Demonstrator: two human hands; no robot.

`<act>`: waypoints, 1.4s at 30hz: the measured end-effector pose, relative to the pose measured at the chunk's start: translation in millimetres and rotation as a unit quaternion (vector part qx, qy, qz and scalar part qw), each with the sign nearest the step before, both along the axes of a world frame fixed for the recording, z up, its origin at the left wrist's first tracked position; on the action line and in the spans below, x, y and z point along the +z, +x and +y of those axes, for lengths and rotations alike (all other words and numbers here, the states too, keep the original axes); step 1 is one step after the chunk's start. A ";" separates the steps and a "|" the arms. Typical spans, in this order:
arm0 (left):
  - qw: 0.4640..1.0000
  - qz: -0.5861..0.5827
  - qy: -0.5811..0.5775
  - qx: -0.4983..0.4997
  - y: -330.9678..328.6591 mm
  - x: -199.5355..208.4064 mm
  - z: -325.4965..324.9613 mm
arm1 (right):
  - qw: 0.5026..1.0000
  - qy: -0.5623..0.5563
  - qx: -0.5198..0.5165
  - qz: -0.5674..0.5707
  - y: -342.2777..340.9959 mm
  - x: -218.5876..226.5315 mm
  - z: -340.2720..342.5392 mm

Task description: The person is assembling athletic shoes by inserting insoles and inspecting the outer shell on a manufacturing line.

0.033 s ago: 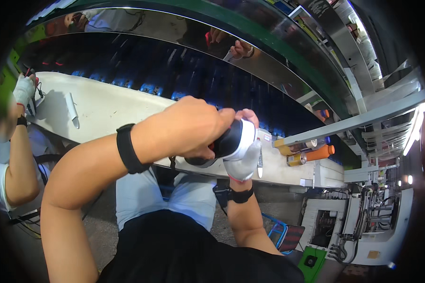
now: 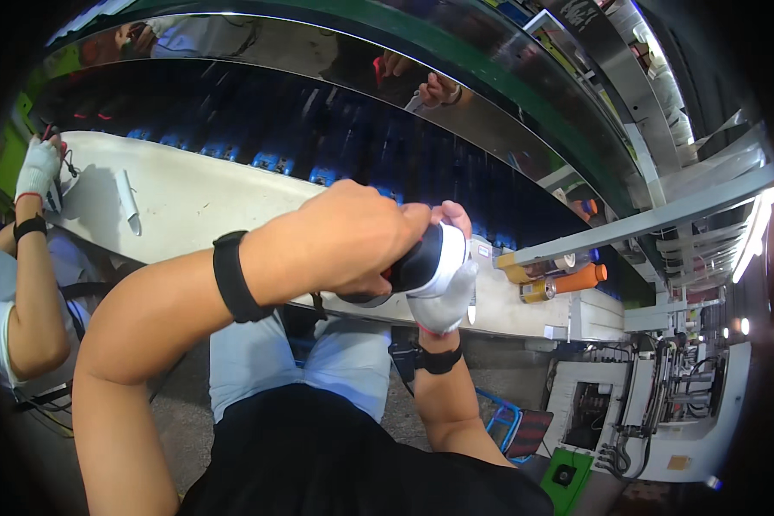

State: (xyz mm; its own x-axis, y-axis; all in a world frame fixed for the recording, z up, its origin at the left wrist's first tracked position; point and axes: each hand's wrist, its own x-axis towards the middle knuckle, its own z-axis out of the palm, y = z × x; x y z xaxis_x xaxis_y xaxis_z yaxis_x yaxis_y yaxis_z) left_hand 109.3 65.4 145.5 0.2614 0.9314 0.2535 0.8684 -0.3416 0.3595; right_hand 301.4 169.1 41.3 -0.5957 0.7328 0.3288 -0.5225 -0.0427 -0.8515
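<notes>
A black shoe with a white sole edge [image 2: 447, 260] is held up over the front of the white bench, between my two hands. My bare left hand [image 2: 344, 236] wraps its black side, fingers and thumb closed, and covers much of it. From the other side, my right hand [image 2: 445, 308], in a white glove with bare fingertips, grips the white edge. Behind the right glove, a slim pale tool [image 2: 472, 313] shows only in part; its kind is unclear.
A white-handled tool [image 2: 127, 203] lies on the white bench top [image 2: 206, 199] at left. Beyond runs a dark roller conveyor [image 2: 258, 112]. An orange bottle [image 2: 580, 279] and a yellow can [image 2: 538, 291] stand right, below a grey metal bar [image 2: 645, 225]. A co-worker's gloved hand [image 2: 39, 168] is far left.
The co-worker's gloved hand and forearm have shifted slightly at the far left. My hands keep their grip on the shoe, almost unmoved.
</notes>
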 end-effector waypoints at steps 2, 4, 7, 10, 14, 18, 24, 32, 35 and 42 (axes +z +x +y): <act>0.999 0.013 0.037 -0.016 7.2 -2.9 -2.2 | 0.999 0.030 0.013 -0.012 6.5 9.4 -1.2; 0.997 0.028 0.069 -0.022 18.5 -5.3 -2.0 | 0.999 -0.003 -0.007 -0.032 11.2 22.5 -5.6; 0.992 0.060 0.109 -0.007 31.4 -7.6 -5.8 | 0.997 -0.026 -0.003 -0.077 26.1 27.3 -8.0; 0.988 0.075 0.132 -0.004 37.5 -12.8 -9.9 | 0.991 -0.047 0.015 -0.128 39.6 44.9 -12.2; 0.992 0.065 0.107 -0.021 36.6 -11.6 -21.3 | 0.939 0.127 -0.009 -0.319 55.6 53.7 -15.5; 0.990 0.103 0.083 -0.044 14.8 -6.3 -37.7 | 0.953 0.169 -0.009 -0.250 62.3 44.5 -54.2; 0.994 0.021 -0.109 -0.004 6.3 47.4 -74.4 | 0.845 0.392 -0.245 -0.269 55.9 -45.8 -61.7; 0.992 -0.031 -0.057 0.111 19.7 -0.4 -105.6 | 0.856 0.440 -0.209 -0.170 16.2 -56.3 -65.0; 0.984 -0.014 -0.073 0.165 9.8 -10.0 -110.5 | 0.874 0.422 -0.179 -0.161 -2.3 -52.3 -75.0; 0.977 -0.024 -0.088 0.194 -10.9 -23.8 -117.3 | 0.884 0.429 -0.148 -0.115 -24.4 -55.0 -80.7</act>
State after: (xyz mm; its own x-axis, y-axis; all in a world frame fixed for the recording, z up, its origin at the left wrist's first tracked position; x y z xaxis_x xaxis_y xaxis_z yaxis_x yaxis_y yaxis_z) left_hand 98.4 -51.9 121.7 -0.1277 0.9883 0.0835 0.9010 0.0804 0.4264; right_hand 277.0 88.4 -13.6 -0.5427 0.4077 0.7344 -0.2121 0.7795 -0.5894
